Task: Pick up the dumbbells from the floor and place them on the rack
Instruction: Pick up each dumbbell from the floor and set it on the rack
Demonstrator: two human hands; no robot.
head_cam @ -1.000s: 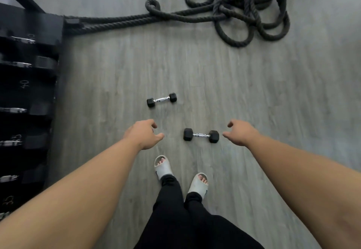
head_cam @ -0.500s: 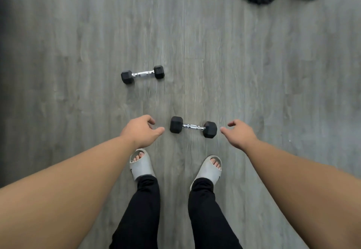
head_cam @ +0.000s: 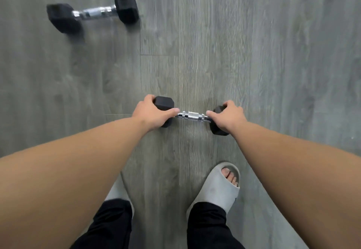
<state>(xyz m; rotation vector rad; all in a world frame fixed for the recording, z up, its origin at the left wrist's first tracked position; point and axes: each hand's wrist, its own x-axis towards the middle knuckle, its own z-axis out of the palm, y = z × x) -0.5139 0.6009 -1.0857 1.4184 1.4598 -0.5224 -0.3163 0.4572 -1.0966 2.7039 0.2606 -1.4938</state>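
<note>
Head view, looking straight down at a grey wood-plank floor (head_cam: 273,53). Near dumbbell (head_cam: 192,115) lies on the floor in front of the feet, chrome handle running left-right, black hex heads at each end. Left hand (head_cam: 152,115) wrapped over the left head: fingers curled over its far edge, thumb lying along the near side and reaching toward the handle, palm on top. Right hand (head_cam: 227,116) wrapped over the right head the same way, fingers curled over the far side, thumb tip at the end of the handle. Both hands closed onto the heads, not the handle; middle of the handle bare between the two thumbs. Cannot tell if the dumbbell is lifted off the floor or still resting on it. Second dumbbell (head_cam: 91,13) lies on the floor upper left, well apart from the hands, untouched, slightly tilted with its right head farther away; motion-blurred. Both forearms bare, coming in from the bottom corners. Right slipper (head_cam: 218,188) grey, open-toe, toes showing, planted below the right hand; left slipper (head_cam: 117,192) mostly hidden under the left forearm. Black trousers (head_cam: 207,227) at the bottom edge. Rack not in frame.
</note>
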